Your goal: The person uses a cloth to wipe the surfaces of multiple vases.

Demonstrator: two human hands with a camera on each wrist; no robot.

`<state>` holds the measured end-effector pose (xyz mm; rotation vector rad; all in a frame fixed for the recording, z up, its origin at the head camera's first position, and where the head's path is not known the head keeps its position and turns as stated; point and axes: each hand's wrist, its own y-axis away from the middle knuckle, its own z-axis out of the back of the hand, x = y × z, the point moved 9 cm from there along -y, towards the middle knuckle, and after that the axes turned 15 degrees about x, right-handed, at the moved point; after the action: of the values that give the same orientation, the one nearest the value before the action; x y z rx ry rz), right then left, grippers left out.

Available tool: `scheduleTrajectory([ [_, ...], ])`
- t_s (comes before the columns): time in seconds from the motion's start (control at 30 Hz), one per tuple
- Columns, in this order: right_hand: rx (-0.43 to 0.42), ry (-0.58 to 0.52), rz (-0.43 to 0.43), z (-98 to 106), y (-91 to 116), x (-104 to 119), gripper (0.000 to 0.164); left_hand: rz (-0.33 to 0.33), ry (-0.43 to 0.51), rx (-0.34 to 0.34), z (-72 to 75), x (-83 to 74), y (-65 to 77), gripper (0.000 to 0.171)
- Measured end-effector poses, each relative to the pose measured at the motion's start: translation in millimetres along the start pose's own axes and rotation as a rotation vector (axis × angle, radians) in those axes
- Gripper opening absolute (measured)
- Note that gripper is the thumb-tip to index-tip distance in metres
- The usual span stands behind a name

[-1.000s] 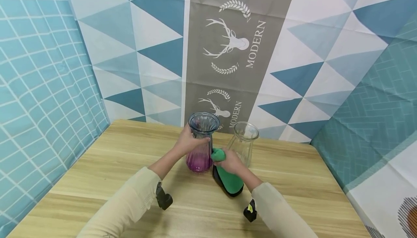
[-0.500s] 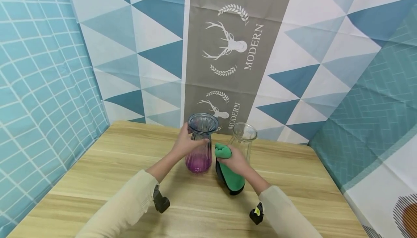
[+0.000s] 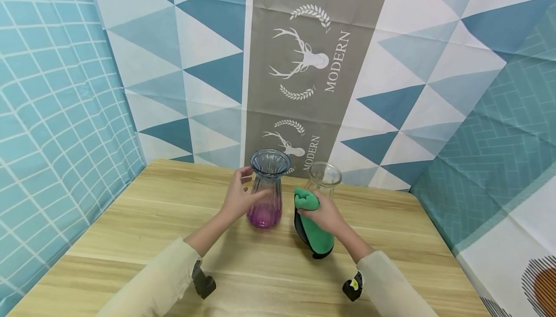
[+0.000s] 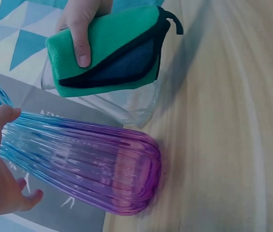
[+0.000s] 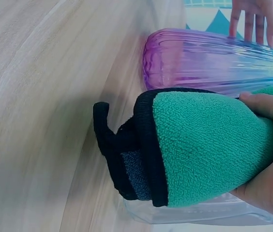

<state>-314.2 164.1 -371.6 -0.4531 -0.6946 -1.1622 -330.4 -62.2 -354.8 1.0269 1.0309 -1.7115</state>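
A ribbed glass vase (image 3: 267, 201), blue at the rim and purple at the base, stands upright on the table. Beside its left side is my left hand (image 3: 239, 196), fingers spread and apart from one another; the thumb lies close to the glass. My right hand (image 3: 323, 213) grips a folded green cloth (image 3: 319, 237) with black edging, which hangs down in front of a clear glass vase (image 3: 326, 174). In the right wrist view the cloth (image 5: 209, 145) shows a dark grey inner layer and a black loop. The cloth and hand hide much of the clear vase.
The wooden table (image 3: 143, 240) ends at a patterned backdrop (image 3: 299, 66) just behind the vases. A blue tiled sheet (image 3: 56, 90) hangs on the left and a teal one (image 3: 512, 114) on the right. Wrist cameras (image 3: 204, 281) hang under both forearms.
My left hand has let go of the purple-blue vase and opened toward the left. My right hand has moved right with the green cloth, away from that vase.
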Motion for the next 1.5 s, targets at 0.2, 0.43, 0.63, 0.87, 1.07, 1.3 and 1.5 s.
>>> scheduleTrajectory([
  [0.2,0.020,-0.003,-0.026,5,5,-5,0.060,-0.036,-0.025,-0.031,-1.3,-0.2,9.7,0.076],
  [0.43,0.038,-0.002,-0.041,12,12,-11,0.067,-0.048,-0.013,-0.042,-8.2,-2.4,18.6,0.073],
  [0.63,0.044,0.006,-0.058,19,19,-16,0.066,-0.062,0.001,-0.030,-14.3,-4.7,22.8,0.068],
  [0.87,0.045,0.043,-0.077,28,28,-24,0.065,-0.096,-0.053,-0.041,-21.1,-9.2,28.0,0.061],
  [1.07,0.047,0.059,-0.089,39,35,-33,0.065,-0.114,-0.072,-0.009,-35.1,-14.1,30.3,0.059],
  [1.3,0.033,0.060,-0.062,54,44,-40,0.059,-0.164,-0.046,0.033,-53.2,-20.3,26.1,0.058],
  [1.5,-0.001,0.071,-0.077,65,50,-46,0.055,-0.189,-0.060,0.087,-69.3,-23.2,18.5,0.059],
])
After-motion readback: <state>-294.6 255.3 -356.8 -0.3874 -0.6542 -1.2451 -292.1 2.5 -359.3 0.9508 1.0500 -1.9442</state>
